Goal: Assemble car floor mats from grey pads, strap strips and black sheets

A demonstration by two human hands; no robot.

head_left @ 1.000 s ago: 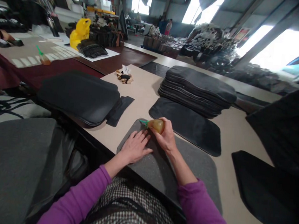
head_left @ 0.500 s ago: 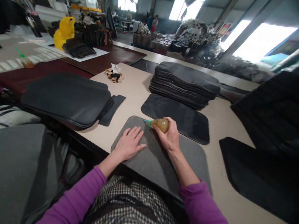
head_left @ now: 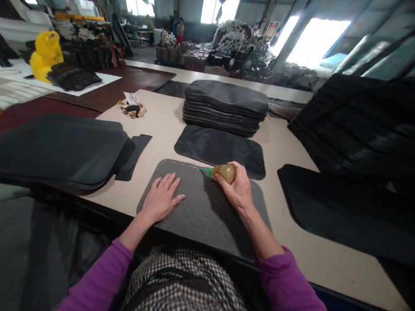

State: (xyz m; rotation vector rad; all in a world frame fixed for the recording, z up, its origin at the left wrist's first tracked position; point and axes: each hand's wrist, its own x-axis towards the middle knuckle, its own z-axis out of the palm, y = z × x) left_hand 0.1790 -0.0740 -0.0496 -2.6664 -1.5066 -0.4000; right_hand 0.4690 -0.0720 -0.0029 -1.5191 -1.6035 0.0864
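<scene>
A grey panel with rounded corners (head_left: 194, 213) lies flat at the table's front edge. My left hand (head_left: 161, 197) rests on its left part, palm down with the fingers stretched out. In my right hand (head_left: 239, 188) is a squeeze bottle (head_left: 224, 172) of amber-brown liquid, tipped on its side. Its thin green nozzle points left, with the tip at the panel's far edge. A pale thin line runs along that edge, left of the nozzle. Just behind the panel lies a black rounded piece (head_left: 221, 149).
Behind stands a stack of black pieces (head_left: 225, 106). Another black stack (head_left: 57, 148) lies on the left, a narrow black strip (head_left: 134, 158) beside it. Large black sheets (head_left: 348, 213) cover the right side. Scraps (head_left: 133, 109) and a yellow figure-shaped object (head_left: 46, 57) sit farther back.
The nozzle has moved right along the panel's far edge, and the pale line there is longer. My left hand stays flat on the panel. The whole view has turned to the right.
</scene>
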